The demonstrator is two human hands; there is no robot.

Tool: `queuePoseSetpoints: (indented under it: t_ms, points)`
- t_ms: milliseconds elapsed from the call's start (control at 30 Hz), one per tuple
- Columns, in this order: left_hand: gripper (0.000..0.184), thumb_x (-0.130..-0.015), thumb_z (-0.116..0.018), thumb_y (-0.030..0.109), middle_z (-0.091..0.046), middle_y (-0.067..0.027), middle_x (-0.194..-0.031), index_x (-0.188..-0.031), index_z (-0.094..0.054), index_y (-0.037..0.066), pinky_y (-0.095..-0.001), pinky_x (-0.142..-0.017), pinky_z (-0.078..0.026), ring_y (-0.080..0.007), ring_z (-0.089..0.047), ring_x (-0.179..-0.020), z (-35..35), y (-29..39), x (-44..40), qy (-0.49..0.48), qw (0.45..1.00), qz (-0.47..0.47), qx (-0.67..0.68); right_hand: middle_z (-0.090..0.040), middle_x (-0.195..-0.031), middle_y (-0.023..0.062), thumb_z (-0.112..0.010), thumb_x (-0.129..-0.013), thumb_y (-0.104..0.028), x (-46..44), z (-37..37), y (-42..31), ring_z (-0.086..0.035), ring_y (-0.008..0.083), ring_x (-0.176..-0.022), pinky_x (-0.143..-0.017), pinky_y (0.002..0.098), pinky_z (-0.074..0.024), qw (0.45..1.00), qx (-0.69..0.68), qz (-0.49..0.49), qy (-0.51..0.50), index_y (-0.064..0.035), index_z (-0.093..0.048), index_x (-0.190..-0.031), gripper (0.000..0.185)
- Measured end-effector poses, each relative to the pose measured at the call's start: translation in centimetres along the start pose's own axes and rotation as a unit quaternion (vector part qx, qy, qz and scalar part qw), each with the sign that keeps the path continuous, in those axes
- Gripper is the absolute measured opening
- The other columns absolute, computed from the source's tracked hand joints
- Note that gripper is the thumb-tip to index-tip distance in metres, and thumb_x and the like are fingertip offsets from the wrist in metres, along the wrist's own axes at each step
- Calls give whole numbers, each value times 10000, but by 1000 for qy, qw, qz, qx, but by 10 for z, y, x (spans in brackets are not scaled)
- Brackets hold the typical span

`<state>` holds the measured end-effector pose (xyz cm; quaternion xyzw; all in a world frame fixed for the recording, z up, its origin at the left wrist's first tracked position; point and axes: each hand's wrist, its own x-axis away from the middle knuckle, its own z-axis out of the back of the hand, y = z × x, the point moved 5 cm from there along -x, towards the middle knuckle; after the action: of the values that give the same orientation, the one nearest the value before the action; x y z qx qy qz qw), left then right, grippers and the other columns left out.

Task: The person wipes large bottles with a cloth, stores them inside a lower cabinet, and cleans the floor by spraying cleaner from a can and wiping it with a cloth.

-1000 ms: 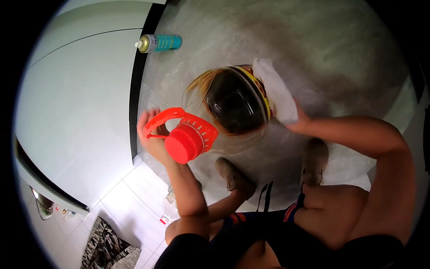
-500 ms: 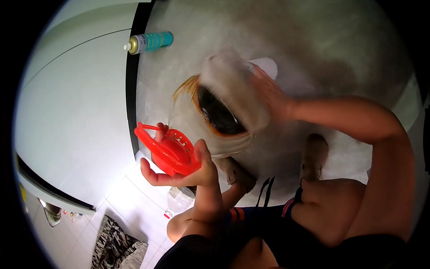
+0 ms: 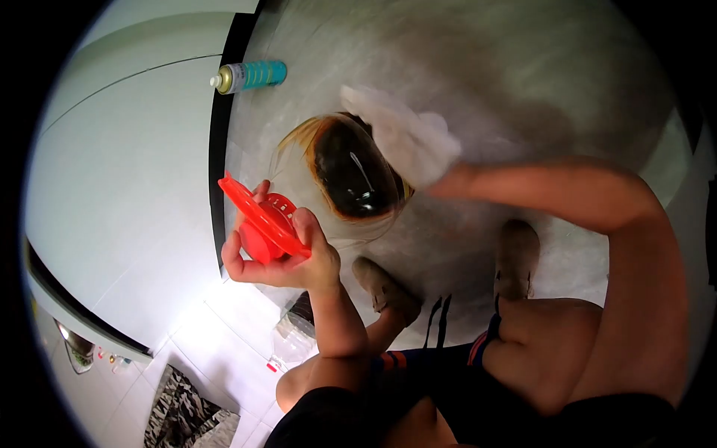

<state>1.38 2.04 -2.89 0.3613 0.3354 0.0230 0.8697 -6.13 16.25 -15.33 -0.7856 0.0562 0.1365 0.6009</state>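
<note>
My left hand (image 3: pixel 320 260) is closed around a red plastic lid (image 3: pixel 267 230) with slots and a raised loop or flap, held off to the left of a clear jar (image 3: pixel 293 149). Dark brown liquid (image 3: pixel 351 168) fills the lower part of the jar, and amber streaks mark its wall. A pale, crumpled cloth (image 3: pixel 407 138) is in my right hand (image 3: pixel 455 181), over the right side of the jar. The cloth hides most of the right fingers, and motion blurs them. The jar is uncovered.
A teal spray can (image 3: pixel 258 76) lies near the dark edge strip of the white panel (image 3: pixel 134 187). By my left knee is a clear plastic bottle (image 3: pixel 293 340) with a red cap. Camouflage fabric (image 3: pixel 175 407) lies on the tiles. My shoes (image 3: pixel 517 257) stand below the jar.
The cloth has shifted right and now shows more of the jar's dark liquid. My left hand has moved slightly left and up, and the red lid has turned.
</note>
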Motion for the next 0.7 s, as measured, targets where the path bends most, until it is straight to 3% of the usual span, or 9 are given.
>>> queuePoseSetpoints:
  t_ms: [100, 200, 300, 333, 400, 567, 633, 667, 700]
  points:
    - [638, -678, -535, -117, -487, -196, -1120, -1199, -241, 105, -431, -895, -480, -328, -574, -988, -2, 5, -4, -11, 1000, -23, 5, -654, -986, 110, -470, -921, -152, -17, -1, 11, -603, 170, -936, -842, 298, -466, 998, -44, -27, -19, -35, -610, -1106, 260]
    - [612, -692, -529, -102, -483, -196, -1117, -1188, -240, 111, -439, -885, -485, -326, -574, -973, 4, 6, -11, -34, 998, -50, 13, -646, -969, 81, -448, -922, -182, -20, -2, 28, -592, 170, -885, -801, 307, -468, 979, 4, -181, -92, -47, -602, -1094, 268]
    - [585, -745, -578, -20, -488, -200, -1114, -1193, -232, 128, -466, -883, -480, -325, -570, -964, 16, 14, -20, -66, 992, -94, 54, -639, -1054, 41, -474, -932, -175, -25, 1, 40, -583, 114, -946, -845, 256, -460, 920, 59, -298, -247, -55, -608, -1137, 273]
    - [581, -767, -600, 16, -490, -202, -1114, -1197, -229, 135, -477, -882, -478, -325, -569, -961, 20, 21, -24, -75, 988, -110, 74, -637, -1067, 32, -489, -931, -180, -23, 2, 60, -583, 102, -963, -851, 247, -467, 936, 13, -248, -249, -57, -607, -1149, 277]
    - [662, -796, -704, 268, -506, -185, -1120, -1229, -211, 184, -519, -870, -468, -334, -561, -948, 28, 38, -33, -73, 989, -104, 73, -633, -1096, 22, -512, -926, -178, -22, -3, 70, -583, 89, -990, -860, 237, -477, 936, -39, -196, -290, -65, -606, -1165, 280]
    - [661, -802, -688, 354, -531, -140, -1103, -1294, -291, 160, -532, -878, -441, -336, -537, -952, 55, 82, -67, -146, 964, -184, 122, -656, -1002, 69, -572, -909, -170, -80, -86, -18, -604, 103, -906, -822, 257, -492, 901, -212, -41, -375, -5, -630, -1059, 231]
    - [626, -860, -604, 372, -568, -131, -1033, -1317, -289, 82, -509, -916, -418, -350, -531, -956, 87, 71, -98, -164, 972, -63, 157, -629, -1083, 82, -542, -923, -199, -87, -92, -22, -588, 119, -959, -839, 282, -491, 860, -132, -102, -482, -15, -565, -1174, 312]
    - [626, -868, -596, 372, -569, -145, -1091, -1322, -288, 71, -516, -924, -411, -361, -533, -977, 91, 79, -106, -119, 976, -87, 158, -615, -1124, 89, -527, -930, -213, -89, -98, -20, -580, 127, -985, -847, 294, -491, 831, -90, -128, -534, -19, -532, -1231, 358]
    - [626, -875, -588, 372, -570, -159, -1148, -1328, -287, 60, -523, -933, -403, -373, -535, -998, 95, 87, -113, -74, 979, -110, 157, -604, -1154, 96, -518, -933, -232, -74, -93, 21, -579, 135, -1002, -868, 300, -488, 844, -130, -204, -478, -39, -508, -1265, 385]
